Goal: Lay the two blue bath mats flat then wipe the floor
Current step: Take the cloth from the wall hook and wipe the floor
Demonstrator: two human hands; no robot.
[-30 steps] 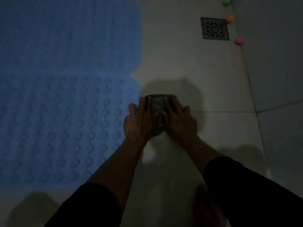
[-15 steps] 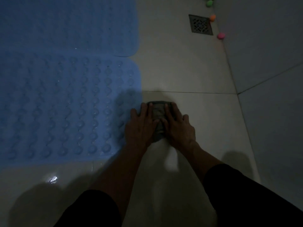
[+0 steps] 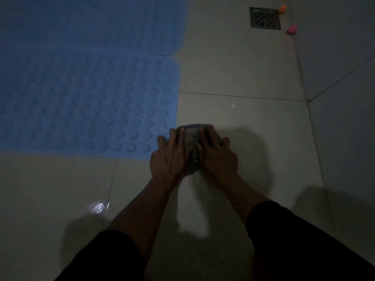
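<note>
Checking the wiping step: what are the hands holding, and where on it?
Both the left hand and right hand press flat on top of a dark cloth, one on each side.

No readable text, label, brand, number or sign anywhere in dim view.
</note>
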